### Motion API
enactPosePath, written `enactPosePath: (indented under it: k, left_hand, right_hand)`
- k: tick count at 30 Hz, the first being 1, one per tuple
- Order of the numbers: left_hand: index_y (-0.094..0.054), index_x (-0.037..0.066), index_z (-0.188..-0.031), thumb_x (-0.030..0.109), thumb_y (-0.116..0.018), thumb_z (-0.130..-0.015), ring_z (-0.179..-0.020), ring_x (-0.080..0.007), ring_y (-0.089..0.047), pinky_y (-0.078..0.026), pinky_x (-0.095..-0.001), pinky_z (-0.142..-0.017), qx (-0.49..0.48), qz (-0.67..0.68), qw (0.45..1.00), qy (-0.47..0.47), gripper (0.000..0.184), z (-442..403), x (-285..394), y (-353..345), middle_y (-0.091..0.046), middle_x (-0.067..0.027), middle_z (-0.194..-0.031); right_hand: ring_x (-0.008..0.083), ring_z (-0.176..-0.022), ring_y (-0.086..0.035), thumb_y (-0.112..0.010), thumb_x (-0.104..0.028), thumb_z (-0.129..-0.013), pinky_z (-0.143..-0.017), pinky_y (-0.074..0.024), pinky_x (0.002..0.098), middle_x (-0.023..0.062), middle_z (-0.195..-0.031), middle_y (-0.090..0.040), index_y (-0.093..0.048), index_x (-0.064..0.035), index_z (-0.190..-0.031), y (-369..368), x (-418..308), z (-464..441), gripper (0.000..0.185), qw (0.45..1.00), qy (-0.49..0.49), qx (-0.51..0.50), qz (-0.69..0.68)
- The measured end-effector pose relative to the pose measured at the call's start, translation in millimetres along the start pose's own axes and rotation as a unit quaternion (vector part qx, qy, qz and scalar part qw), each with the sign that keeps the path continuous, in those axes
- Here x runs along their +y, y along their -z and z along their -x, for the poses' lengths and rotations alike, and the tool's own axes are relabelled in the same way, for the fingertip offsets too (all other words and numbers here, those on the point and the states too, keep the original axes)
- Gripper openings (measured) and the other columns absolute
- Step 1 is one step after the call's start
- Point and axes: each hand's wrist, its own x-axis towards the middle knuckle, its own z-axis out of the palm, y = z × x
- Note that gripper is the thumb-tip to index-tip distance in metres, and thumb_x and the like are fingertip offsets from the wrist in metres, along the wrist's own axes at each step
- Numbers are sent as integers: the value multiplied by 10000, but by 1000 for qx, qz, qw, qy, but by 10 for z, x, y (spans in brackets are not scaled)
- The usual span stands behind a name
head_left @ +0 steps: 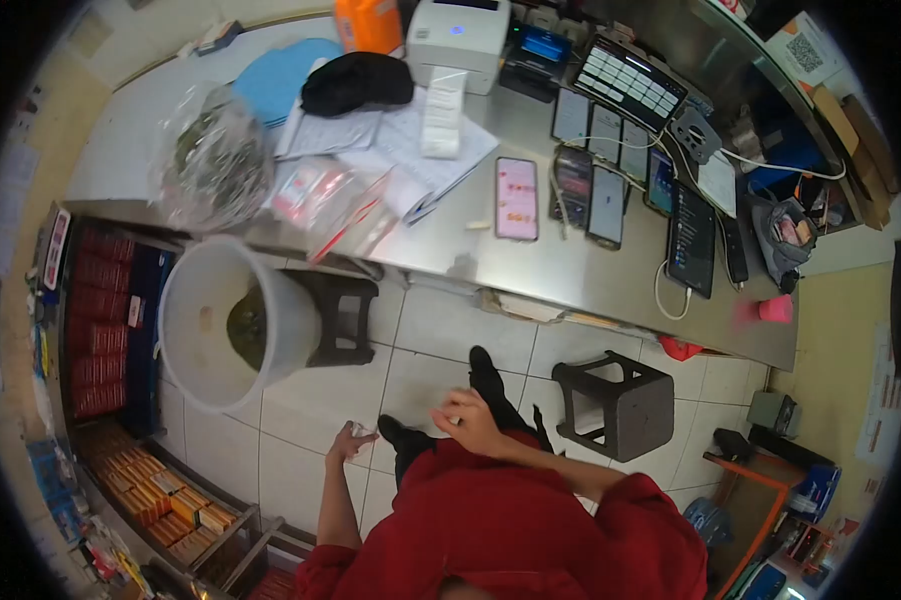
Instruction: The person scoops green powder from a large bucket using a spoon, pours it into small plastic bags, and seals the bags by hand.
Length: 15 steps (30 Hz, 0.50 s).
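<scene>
My left hand (349, 442) hangs low at my left side, over the tiled floor, its fingers closed round a small crumpled whitish scrap (359, 430) that may be paper or plastic. In front of my body, my right hand (467, 418) is raised with its fingers curled together; whatever they may hold does not show. Left of my left hand is a tall translucent plastic bin (192, 385) with a dark greenish thing (251, 330) visible in it. Neither hand touches the counter (440, 250).
A black stool (625, 405) stands to the right, and another (355, 315) beside the bin. On the counter are a label printer (457, 40), several phones (516, 198), a tablet (692, 240), papers and plastic bags (215, 165). A drawer of orange boxes (145, 480) lies at left.
</scene>
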Motion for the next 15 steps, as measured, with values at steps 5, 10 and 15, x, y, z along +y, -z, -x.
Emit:
enactPosePath:
  k: [5,10,15]
  left_hand:
    - [-515,12,-1149,462,-778,-657,-984,-368,-595,-468,-411,-831,226,115,941,-223,717,-35,-1115,-702,-629,-224,-985]
    - [-487,9,-1096,420,-792,-648,-868,-321,-609,-479,-396,-752,404,344,846,-48,680,728,-2699,-745,-612,-190,-991]
    - [-487,13,-1121,386,-786,-674,-724,-180,-545,-459,-340,-625,314,550,770,78,655,1262,-4478,-1570,-602,-119,-943]
  right_hand:
    - [239,-669,-547,-662,-169,-809,-610,-401,364,78,-696,-575,-615,-62,-615,-1109,-389,-617,227,996,68,-5,-61]
    - [189,-560,-543,-630,-161,-847,-527,-400,324,83,-610,-578,-616,-40,-561,-2049,-1411,-1494,311,997,48,-11,-65]
    - [283,-592,-595,-605,-238,-843,-543,-431,390,110,-645,-623,-670,-36,-711,-2629,-1618,-1902,250,979,62,-103,162]
